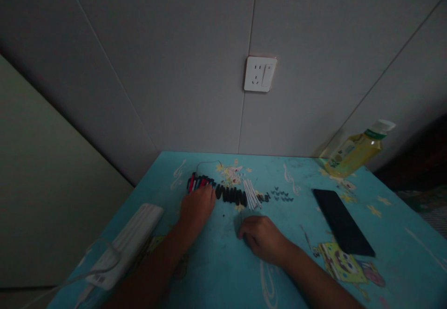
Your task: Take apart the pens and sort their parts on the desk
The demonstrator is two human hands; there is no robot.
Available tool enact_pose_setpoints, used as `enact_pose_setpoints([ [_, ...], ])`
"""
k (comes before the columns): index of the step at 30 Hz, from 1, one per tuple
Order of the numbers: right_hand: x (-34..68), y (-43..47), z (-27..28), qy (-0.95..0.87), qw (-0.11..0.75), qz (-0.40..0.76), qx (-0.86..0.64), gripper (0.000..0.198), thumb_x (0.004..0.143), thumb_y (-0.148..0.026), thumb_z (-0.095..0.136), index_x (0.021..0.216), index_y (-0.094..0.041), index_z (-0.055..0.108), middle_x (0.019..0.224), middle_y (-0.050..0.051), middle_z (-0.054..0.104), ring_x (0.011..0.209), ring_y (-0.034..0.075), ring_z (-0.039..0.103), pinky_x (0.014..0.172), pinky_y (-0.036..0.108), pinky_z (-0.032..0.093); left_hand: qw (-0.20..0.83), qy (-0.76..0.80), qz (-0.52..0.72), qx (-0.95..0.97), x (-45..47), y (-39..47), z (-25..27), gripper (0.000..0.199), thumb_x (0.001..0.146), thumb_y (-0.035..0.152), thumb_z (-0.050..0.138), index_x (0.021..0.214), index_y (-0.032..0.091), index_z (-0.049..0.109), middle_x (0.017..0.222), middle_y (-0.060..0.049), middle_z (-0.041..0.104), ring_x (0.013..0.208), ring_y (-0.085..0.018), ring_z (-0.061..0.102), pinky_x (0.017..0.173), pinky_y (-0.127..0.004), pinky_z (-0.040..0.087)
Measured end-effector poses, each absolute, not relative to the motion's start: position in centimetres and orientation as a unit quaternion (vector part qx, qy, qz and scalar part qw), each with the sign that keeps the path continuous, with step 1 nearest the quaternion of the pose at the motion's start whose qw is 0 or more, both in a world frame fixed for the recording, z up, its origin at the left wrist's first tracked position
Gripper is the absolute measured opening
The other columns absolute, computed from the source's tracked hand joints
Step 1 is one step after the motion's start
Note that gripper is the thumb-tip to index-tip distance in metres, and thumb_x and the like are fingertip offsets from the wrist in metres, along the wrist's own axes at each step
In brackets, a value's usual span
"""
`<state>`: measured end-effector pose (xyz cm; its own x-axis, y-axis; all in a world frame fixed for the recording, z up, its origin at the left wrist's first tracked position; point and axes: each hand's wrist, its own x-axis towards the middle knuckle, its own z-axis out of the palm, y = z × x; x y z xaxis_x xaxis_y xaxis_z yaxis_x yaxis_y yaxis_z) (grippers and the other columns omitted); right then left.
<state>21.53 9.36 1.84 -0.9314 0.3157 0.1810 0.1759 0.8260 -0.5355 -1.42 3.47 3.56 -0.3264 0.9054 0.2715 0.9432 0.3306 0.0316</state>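
My left hand reaches over a cluster of slim dark, red and blue pen-like pieces at the back of the table. Its fingertips are hidden among them, so any grip is unclear. My right hand rests on the table with its fingers curled in; whatever they hold, if anything, is hidden. Between and beyond the hands lies a row of short black pieces. To their right are several thin white sticks, then small dark clip-like parts and rows of tiny grey parts.
A white power strip with a cable lies at the left. On the right are a dark flat phone-like slab and a bottle of yellow liquid. The blue patterned table meets a wall with a socket.
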Motion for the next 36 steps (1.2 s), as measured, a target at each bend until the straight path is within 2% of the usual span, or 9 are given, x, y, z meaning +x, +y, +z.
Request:
enact_pose_setpoints([
  [7, 21.4, 9.3, 2.1, -0.946, 0.132, 0.266, -0.127, 0.03, 0.077, 0.0, 0.049, 0.088, -0.02, 0.069, 0.082, 0.002, 0.068, 0.076, 0.015, 0.064, 0.075, 0.026, 0.048, 0.022, -0.838, -0.049, -0.543, -0.9, 3.6, 3.6, 0.036, 0.097, 0.036, 0.034, 0.092, 0.018, 0.065, 0.085, -0.01, 0.071, 0.077, -0.026, 0.068, 0.065, -0.035, 0.05],
  [12, 21.5, 9.3, 2.2, -0.945, 0.135, 0.269, -0.132, 0.03, 0.077, -0.001, 0.048, 0.087, -0.02, 0.069, 0.082, 0.002, 0.068, 0.077, 0.016, 0.064, 0.075, 0.026, 0.048, 0.013, -0.844, -0.052, -0.534, -1.2, 3.6, 3.5, 0.039, 0.097, 0.041, 0.034, 0.092, 0.018, 0.065, 0.085, -0.011, 0.07, 0.079, -0.026, 0.068, 0.066, -0.035, 0.05],
  [22, 21.5, 9.3, 2.0, -0.943, 0.134, 0.273, -0.136, 0.032, 0.075, -0.001, 0.048, 0.088, -0.02, 0.07, 0.082, 0.002, 0.069, 0.078, 0.016, 0.065, 0.076, 0.027, 0.048, 0.022, -0.844, -0.063, -0.533, -1.3, 3.5, 4.0, 0.036, 0.098, 0.037, 0.037, 0.087, 0.016, 0.064, 0.079, -0.01, 0.07, 0.074, -0.025, 0.069, 0.064, -0.033, 0.05],
  [27, 21.5, 9.2, 2.2, -0.937, 0.142, 0.291, -0.134, 0.032, 0.077, -0.001, 0.047, 0.09, -0.02, 0.069, 0.084, 0.002, 0.069, 0.08, 0.016, 0.065, 0.078, 0.027, 0.048, 0.053, -0.771, -0.213, -0.598, -0.2, 3.4, 4.2, 0.029, 0.1, 0.036, 0.038, 0.102, 0.017, 0.06, 0.091, -0.009, 0.071, 0.081, -0.022, 0.069, 0.069, -0.031, 0.051],
  [31, 21.3, 9.0, 2.8, -0.913, 0.186, 0.325, -0.163, 0.038, 0.082, -0.001, 0.044, 0.107, -0.021, 0.065, 0.098, 0.004, 0.067, 0.09, 0.016, 0.063, 0.084, 0.028, 0.048, 0.007, -0.676, -0.35, -0.648, 1.4, 3.0, 3.7, 0.022, 0.099, 0.033, 0.042, 0.106, 0.018, 0.056, 0.094, -0.007, 0.071, 0.083, -0.019, 0.069, 0.074, -0.029, 0.051],
  [34, 21.1, 9.0, 3.2, -0.891, 0.231, 0.335, -0.203, 0.031, 0.092, -0.012, 0.046, 0.119, -0.02, 0.058, 0.102, 0.006, 0.064, 0.092, 0.017, 0.061, 0.085, 0.031, 0.048, -0.049, -0.631, -0.397, -0.664, 2.8, 2.5, 3.1, 0.018, 0.099, 0.029, 0.043, 0.107, 0.019, 0.055, 0.093, -0.006, 0.07, 0.084, -0.018, 0.069, 0.074, -0.028, 0.052],
  [36, 21.0, 8.9, 3.2, -0.885, 0.238, 0.335, -0.217, 0.021, 0.095, -0.024, 0.051, 0.114, -0.019, 0.058, 0.096, 0.006, 0.063, 0.087, 0.018, 0.06, 0.08, 0.031, 0.048, -0.084, -0.606, -0.413, -0.675, 3.6, 2.2, 2.8, 0.017, 0.098, 0.026, 0.043, 0.109, 0.02, 0.054, 0.094, -0.006, 0.07, 0.085, -0.017, 0.068, 0.075, -0.027, 0.052],
])
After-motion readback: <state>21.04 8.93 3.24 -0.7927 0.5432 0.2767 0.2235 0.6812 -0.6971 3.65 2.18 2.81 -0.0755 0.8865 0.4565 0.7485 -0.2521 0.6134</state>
